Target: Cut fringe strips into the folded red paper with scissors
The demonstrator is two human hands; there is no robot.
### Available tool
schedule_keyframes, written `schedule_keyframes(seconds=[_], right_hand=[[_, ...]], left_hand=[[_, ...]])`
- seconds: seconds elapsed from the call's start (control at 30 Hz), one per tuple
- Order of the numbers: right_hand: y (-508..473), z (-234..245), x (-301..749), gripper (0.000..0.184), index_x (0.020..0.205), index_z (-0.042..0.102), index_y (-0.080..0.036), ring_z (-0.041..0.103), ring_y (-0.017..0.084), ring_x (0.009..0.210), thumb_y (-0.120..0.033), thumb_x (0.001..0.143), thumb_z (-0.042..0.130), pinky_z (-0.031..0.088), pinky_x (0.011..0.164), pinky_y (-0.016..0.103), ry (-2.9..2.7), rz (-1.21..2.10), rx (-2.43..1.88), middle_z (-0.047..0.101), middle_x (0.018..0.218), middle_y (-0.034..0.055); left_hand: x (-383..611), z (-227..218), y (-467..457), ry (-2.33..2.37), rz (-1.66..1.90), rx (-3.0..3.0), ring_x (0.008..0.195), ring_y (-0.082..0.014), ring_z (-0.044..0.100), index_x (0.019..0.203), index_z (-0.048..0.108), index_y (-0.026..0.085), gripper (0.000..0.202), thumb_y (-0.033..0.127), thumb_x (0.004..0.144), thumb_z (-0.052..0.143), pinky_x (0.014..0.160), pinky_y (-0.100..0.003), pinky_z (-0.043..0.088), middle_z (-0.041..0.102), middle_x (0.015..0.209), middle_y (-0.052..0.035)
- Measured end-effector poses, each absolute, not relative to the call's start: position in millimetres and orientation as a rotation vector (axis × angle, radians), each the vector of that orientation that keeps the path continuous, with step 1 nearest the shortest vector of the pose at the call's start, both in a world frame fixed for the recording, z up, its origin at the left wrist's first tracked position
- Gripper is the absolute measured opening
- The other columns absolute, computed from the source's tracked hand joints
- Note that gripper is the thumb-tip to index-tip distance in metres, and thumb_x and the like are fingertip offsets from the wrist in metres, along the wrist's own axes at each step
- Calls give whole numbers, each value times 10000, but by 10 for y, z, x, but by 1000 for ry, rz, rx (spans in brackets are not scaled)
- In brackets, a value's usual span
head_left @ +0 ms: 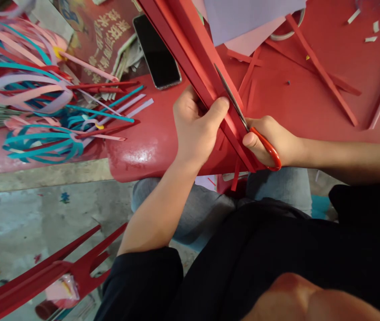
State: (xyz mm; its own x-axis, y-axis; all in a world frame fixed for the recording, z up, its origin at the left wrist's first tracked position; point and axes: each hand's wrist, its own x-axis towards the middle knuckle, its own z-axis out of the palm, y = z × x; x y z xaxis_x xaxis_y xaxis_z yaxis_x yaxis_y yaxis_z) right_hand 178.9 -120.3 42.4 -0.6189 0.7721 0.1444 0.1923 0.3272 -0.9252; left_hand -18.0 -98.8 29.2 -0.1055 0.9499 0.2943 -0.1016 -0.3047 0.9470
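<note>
Tabletop: a red tabletop filled the upper part of the view, its glossy rounded edge just above the person's knees.
Floor: a grey concrete floor showed below the edge, with a cut piece of red paper lying at the lower left.
Folded red paper: a long folded red sheet ran slantwise from the top centre down to the tabletop edge, between the two hands; several layers showed as parallel creases, and narrow cut ends hung over the edge.
Pale sheets: lilac and pink paper sheets lay at the top, partly over the red sheet.
Strip pile: a tangle of teal, pink, lilac and red paper strips lay at the left, well apart from the hands.
Phone: a dark smartphone lay face up just left of the red sheet.
Left hand: the left hand was curled around the folded sheet, thumb pressed on top and fingers tucked beneath, pinching the layers.
Right hand: the right hand was closed around the orange handles of the scissors, thumb through a loop.
Scissors: the metal blades lay along the red sheet's right side, pointing up and left, nearly together; whether paper sat between them could not be told.
Scraps: loose red strips and small white bits were scattered over the tabletop on the right.
</note>
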Motion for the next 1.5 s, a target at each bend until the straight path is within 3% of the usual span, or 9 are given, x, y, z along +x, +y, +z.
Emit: schedule_keyframes(seconds=[0.17, 0.3, 0.47, 0.7, 0.93, 1.2, 1.4, 1.5], right_hand=[[-1195, 435, 1788, 697, 838, 549, -194, 491, 104, 530, -844, 1052, 418, 358, 488, 259, -2036, 1246, -888, 558, 670, -3], [-1186, 448, 1777, 684, 794, 484, -213, 436, 88, 481, -844, 1050, 430, 306, 454, 259, -2071, 1218, -867, 492, 627, -29], [-1193, 437, 1768, 669, 753, 367, -240, 316, 68, 459, -828, 1071, 406, 239, 446, 266, -2106, 1202, -838, 360, 604, -63], [-1138, 396, 1804, 776, 926, 495, -205, 489, 109, 574, -972, 963, 385, 372, 509, 279, -2167, 1260, -766, 547, 789, 4], [-1146, 403, 1817, 800, 933, 508, -203, 533, 117, 564, -998, 928, 414, 400, 507, 277, -2123, 1285, -812, 550, 754, -8], [-1168, 411, 1808, 727, 986, 597, -183, 596, 144, 575, -889, 1020, 428, 409, 496, 281, -2072, 1312, -825, 641, 771, 34], [-1175, 449, 1824, 641, 874, 544, -220, 537, 148, 563, -849, 999, 538, 388, 507, 308, -2023, 1381, -912, 608, 709, 13], [-1180, 445, 1820, 618, 886, 589, -211, 547, 139, 573, -816, 1008, 570, 384, 512, 293, -1995, 1389, -886, 636, 731, 8]], left_hand=[[-186, 223, -977, 1068, 1529, 1319, 798, -211, 605, 912, 659, 273, 329, 506, 920, 891, 774, -378, 511, 617, 829, -1], [-233, 170, -873, 958, 1588, 1280, 833, -227, 639, 993, 744, 304, 268, 522, 928, 885, 804, -399, 531, 698, 913, -13], [-420, 183, -590, 872, 1694, 1302, 849, -244, 628, 986, 801, 288, 356, 577, 845, 954, 802, -403, 537, 730, 929, -26], [-364, 270, -666, 944, 1688, 1276, 798, -216, 545, 936, 757, 286, 261, 489, 916, 921, 781, -383, 488, 670, 877, -7], [-256, 344, -827, 998, 1643, 1286, 775, -203, 523, 915, 747, 289, 104, 262, 963, 835, 800, -377, 466, 624, 845, 0], [-259, 370, -844, 1131, 1540, 1328, 857, -237, 600, 903, 683, 318, 267, 495, 962, 874, 841, -396, 513, 626, 858, -3], [-292, 274, -762, 986, 1639, 1361, 765, -180, 521, 937, 728, 235, 162, 344, 987, 837, 751, -345, 464, 636, 841, -2], [-307, 213, -714, 961, 1657, 1403, 744, -189, 510, 925, 740, 251, 202, 405, 962, 867, 731, -362, 452, 635, 817, -4]])
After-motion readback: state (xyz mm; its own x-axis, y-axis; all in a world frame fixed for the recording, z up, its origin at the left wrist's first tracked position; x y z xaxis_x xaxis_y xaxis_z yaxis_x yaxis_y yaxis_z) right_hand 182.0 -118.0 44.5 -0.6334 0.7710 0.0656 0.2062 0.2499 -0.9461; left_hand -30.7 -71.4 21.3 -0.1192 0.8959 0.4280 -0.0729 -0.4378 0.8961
